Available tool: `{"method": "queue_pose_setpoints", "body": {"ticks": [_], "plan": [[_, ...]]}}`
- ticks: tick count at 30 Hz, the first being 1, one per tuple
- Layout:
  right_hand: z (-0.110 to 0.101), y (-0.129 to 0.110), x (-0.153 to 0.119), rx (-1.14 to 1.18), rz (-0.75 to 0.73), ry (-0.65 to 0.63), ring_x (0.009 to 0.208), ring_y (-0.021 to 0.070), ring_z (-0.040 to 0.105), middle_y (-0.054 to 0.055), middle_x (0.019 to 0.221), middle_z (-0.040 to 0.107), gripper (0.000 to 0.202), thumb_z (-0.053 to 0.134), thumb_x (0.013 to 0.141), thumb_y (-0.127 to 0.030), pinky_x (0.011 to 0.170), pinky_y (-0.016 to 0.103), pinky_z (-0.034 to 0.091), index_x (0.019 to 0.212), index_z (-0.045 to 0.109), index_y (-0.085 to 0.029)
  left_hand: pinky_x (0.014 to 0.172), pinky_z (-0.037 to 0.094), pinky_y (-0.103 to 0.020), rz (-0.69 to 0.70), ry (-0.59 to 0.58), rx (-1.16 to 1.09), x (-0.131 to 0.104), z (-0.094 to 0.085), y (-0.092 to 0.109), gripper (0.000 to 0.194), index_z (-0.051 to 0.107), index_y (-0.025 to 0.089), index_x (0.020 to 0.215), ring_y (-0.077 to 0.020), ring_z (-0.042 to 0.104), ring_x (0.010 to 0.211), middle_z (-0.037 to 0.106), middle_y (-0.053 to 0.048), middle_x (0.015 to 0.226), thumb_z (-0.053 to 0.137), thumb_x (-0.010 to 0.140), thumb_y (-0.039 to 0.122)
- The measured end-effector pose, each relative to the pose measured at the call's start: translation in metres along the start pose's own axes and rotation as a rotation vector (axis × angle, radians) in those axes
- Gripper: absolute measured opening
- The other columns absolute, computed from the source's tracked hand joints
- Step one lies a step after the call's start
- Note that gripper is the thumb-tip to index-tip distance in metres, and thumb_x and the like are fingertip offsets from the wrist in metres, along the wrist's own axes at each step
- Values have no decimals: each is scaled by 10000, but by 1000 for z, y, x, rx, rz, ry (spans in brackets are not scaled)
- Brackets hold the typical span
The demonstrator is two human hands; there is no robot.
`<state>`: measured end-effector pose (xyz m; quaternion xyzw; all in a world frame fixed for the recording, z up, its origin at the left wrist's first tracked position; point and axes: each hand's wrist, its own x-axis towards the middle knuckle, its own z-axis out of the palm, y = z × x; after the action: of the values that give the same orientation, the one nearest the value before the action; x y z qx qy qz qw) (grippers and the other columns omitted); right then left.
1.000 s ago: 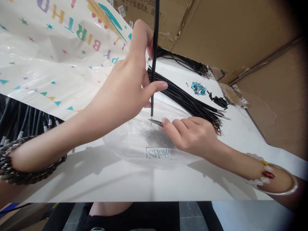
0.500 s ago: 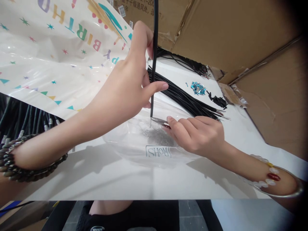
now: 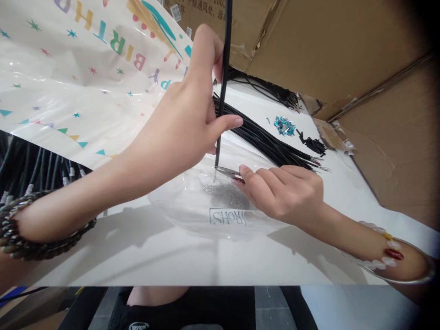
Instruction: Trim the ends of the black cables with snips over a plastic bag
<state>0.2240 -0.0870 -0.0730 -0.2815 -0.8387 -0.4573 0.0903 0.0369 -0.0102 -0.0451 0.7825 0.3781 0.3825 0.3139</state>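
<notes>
My left hand (image 3: 178,110) is closed on a black cable (image 3: 223,82), which hangs nearly upright with its end pointing down. Thin pale strands stick out below that lower end. In my right hand (image 3: 285,190) is a small pair of cutters (image 3: 227,172) with slim metal jaws and a bit of red handle showing. The jaw tips meet the cable's end where the strands come out. Below them lies a clear plastic bag (image 3: 192,206) marked RoHS, with a grey mass of fine clippings (image 3: 227,195) on or in it.
Beyond my hands lies a bundle of black cables (image 3: 261,133) with stripped ends. Blue foil scraps (image 3: 284,126) and short black offcuts (image 3: 313,144) sit to its right. Cardboard boxes (image 3: 326,59) wall the back and right. A birthday-print sheet (image 3: 85,87) partly covers more cables (image 3: 37,165) at left.
The upper part of the cable leans slightly more to the right, and my left hand has shifted slightly with it. The cutters stay at the cable's end.
</notes>
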Motion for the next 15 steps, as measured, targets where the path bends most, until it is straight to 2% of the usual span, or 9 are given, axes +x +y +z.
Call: {"method": "queue_pose_setpoints", "body": {"ticks": [9,15], "plan": [[0,0,2,16,-16,-9,415,79,320,-86,458,409,118,662,867,-204,417,229,258,804,605,-122,501,428,-279,1,11,26,-2,0,1,461,226,257,927,-147,515,524,392,87,573,630,765,102],[-1,3,2,8,-63,-35,423,71,334,-85,471,415,109,655,869,-191,415,218,261,787,610,-135,517,433,-300,-2,4,2,-2,0,0,447,238,260,917,-157,523,523,409,80,588,645,762,160]]}}
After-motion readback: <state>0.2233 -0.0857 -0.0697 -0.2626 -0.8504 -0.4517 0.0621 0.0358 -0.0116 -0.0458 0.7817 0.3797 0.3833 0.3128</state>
